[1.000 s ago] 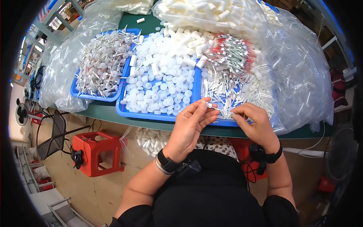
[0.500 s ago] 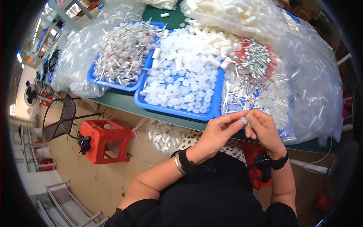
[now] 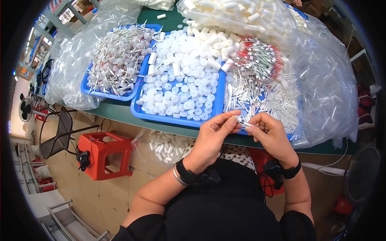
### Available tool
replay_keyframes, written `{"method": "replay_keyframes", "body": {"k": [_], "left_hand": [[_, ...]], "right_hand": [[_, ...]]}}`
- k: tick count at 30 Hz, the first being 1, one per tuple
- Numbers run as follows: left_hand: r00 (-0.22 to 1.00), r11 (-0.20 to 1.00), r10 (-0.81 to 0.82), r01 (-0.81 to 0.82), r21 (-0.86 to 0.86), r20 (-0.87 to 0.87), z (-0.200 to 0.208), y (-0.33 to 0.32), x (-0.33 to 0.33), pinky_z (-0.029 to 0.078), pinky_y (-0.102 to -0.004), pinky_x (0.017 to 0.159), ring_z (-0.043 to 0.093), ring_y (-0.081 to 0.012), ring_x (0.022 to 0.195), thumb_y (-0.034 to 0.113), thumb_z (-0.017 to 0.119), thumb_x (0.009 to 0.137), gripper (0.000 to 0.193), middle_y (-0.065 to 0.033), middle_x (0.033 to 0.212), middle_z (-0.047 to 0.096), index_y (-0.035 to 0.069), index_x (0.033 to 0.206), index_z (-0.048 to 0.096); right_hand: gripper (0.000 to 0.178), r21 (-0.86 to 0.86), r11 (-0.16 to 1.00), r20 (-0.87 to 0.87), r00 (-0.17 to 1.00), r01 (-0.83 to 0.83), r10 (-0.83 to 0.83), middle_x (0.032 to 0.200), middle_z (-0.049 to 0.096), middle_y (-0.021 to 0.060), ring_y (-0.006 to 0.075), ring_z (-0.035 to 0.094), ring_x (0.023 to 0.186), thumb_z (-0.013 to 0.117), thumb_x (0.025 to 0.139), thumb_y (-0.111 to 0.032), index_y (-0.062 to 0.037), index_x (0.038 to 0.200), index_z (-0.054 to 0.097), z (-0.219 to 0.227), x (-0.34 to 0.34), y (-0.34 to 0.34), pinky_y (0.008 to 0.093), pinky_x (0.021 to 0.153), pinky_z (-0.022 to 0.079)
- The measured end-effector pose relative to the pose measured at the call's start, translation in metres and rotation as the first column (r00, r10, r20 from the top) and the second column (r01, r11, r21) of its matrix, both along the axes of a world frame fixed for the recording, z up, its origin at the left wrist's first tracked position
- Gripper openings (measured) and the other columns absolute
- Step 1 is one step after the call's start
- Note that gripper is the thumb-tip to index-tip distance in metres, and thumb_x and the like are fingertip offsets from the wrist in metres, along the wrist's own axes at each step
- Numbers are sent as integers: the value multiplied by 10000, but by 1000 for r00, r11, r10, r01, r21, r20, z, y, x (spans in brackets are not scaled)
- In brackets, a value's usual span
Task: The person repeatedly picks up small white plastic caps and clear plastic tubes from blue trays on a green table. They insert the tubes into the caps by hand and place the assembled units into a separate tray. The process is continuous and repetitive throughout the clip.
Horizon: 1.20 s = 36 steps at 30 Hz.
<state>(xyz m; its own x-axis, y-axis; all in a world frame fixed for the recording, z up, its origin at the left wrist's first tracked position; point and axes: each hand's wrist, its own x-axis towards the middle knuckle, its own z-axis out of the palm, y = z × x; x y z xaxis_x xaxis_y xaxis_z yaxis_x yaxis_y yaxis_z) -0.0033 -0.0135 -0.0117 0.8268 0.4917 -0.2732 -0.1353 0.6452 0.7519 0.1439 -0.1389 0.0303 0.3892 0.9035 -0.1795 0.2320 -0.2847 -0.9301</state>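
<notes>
My left hand [image 3: 212,138] and my right hand [image 3: 272,135] meet over the front edge of the right tray, fingertips pinched. Between them is a small, thin white piece [image 3: 243,123], one end in each pinch; its exact kind is too small to make out. Just beyond my hands, the right tray [image 3: 292,137] holds loose thin white tubes [image 3: 277,114] and a heap of red-and-white wired parts [image 3: 259,58]. To its left, a blue tray [image 3: 169,119] holds translucent white discs [image 3: 181,94] with a hole in the middle.
Farther left, another blue tray [image 3: 108,95] is heaped with discs on thin stems [image 3: 116,60]. A clear bag of white foam-like cylinders [image 3: 249,16] lies at the back. Plastic bags [image 3: 325,88] cover the table's right end. A red stool [image 3: 105,154] stands left, a fan [image 3: 362,172] right.
Both hands have shifted slightly left in the picture, as have the trays. My fingertips have parted a little, and the thin white piece now shows between them.
</notes>
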Motion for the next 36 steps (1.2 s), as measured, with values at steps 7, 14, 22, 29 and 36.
{"method": "replay_keyframes", "body": {"k": [7,14,22,29,36], "left_hand": [[999,992,-38,37,118,1,1,-3,-4,493,-240,828,602,-95,910,176,619,988,358,-69,1045,682,-5,1296,601],[986,938,164,-147,313,-30,18,36,-9,451,-218,722,535,-71,796,184,616,989,321,10,891,606,-14,1242,629],[722,699,669,-691,181,173,26,173,-42,536,-340,927,647,-251,1041,160,624,977,607,-174,1171,584,-65,1430,287],[930,640,225,84,764,-291,12,114,-32,493,-294,849,629,-173,986,147,669,936,293,-94,1141,659,16,1198,649],[942,-109,236,271,956,-240,1,90,-13,471,-400,861,567,-339,979,17,735,778,306,-143,1054,594,1,1074,658]], "right_hand": [[135,-31,999,-152,988,15,-19,742,647,26,57,574,581,611,978,-123,9,969,642,-1,1,3,214,534,441],[338,133,991,252,968,-31,-4,935,723,123,168,670,735,675,912,-82,12,1231,611,5,-7,4,291,684,526],[260,138,980,357,916,145,-185,837,689,72,121,609,700,649,938,-79,29,1174,634,7,30,-19,271,674,498],[200,82,980,616,764,184,-195,862,693,156,236,651,714,653,917,-90,18,1084,674,16,55,-22,315,682,507],[157,36,999,835,549,13,-37,926,685,137,347,647,874,621,855,-34,-31,990,700,4,77,-15,421,757,517]]}}
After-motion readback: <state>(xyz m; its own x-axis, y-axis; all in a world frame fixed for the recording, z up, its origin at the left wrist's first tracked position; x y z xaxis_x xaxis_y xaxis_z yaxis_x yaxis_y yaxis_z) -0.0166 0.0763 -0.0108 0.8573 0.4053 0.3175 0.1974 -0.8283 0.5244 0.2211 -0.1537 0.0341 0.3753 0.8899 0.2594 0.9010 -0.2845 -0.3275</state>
